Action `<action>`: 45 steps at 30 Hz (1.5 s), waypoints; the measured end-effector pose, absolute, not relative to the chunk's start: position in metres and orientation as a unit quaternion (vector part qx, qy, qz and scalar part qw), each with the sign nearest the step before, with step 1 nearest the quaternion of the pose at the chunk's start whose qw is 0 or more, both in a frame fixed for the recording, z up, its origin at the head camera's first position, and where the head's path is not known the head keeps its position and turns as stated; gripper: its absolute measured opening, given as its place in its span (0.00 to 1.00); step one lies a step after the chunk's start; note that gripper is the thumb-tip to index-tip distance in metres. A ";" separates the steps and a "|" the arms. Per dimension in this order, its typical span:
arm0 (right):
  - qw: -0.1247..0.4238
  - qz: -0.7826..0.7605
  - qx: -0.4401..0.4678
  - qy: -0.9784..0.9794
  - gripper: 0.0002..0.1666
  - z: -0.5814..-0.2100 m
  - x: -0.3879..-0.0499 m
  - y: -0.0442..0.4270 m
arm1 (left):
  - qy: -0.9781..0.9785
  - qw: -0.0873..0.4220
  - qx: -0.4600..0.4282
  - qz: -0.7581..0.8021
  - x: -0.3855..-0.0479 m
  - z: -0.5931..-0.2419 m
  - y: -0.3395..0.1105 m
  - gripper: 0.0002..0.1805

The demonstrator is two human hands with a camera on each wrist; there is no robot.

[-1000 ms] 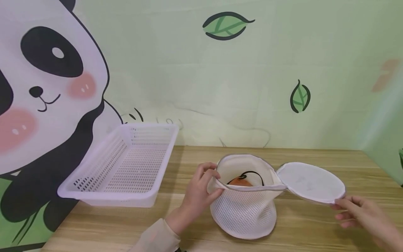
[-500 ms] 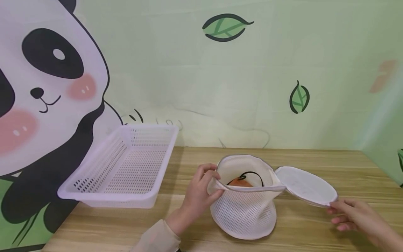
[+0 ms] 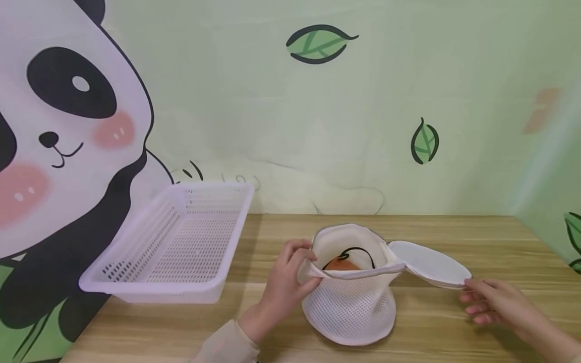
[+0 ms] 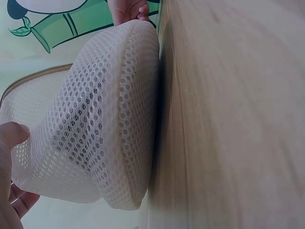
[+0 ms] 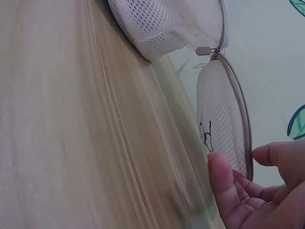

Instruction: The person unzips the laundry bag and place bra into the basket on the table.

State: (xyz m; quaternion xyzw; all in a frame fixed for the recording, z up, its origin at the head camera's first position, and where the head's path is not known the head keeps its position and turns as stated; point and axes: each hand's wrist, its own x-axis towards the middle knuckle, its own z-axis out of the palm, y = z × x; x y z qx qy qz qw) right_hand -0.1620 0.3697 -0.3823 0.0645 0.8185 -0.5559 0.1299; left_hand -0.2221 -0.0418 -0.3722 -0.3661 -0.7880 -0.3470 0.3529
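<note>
A white mesh laundry bag (image 3: 347, 307) stands on the wooden table with its zipped top unfastened. My left hand (image 3: 288, 287) pinches the left side of its rim, thumb outside. The round lid (image 3: 428, 262) is folded out to the right, joined to the bag at one spot. At the lid's far edge, my right hand (image 3: 504, 307) holds it between thumb and fingers, above the table. Inside the bag, an orange thing (image 3: 340, 263) with a black cord partly shows; its kind cannot be told. The right wrist view shows a zipper pull (image 5: 204, 50) near the join.
A white perforated plastic basket (image 3: 195, 247) stands on the table (image 3: 268, 232) to the left of the bag. Behind the table rises a pale green backdrop (image 3: 254, 91) printed with a panda and leaves.
My right hand has drawn slightly left with the lid's edge, and the lid is tilted more edge-on. The left hand keeps its hold on the rim. The head view has shifted a little.
</note>
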 end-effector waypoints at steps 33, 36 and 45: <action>-0.023 -0.534 0.096 0.840 0.28 -0.363 -0.154 0.363 | -0.781 0.358 -0.372 -0.351 -0.222 -0.376 -0.038 0.24; -0.049 -0.541 0.070 0.837 0.26 -0.353 -0.150 0.350 | -0.782 0.356 -0.371 -0.353 -0.223 -0.376 -0.039 0.24; -0.083 -0.561 0.032 0.823 0.19 -0.330 -0.144 0.316 | -0.783 0.352 -0.369 -0.355 -0.222 -0.375 -0.041 0.24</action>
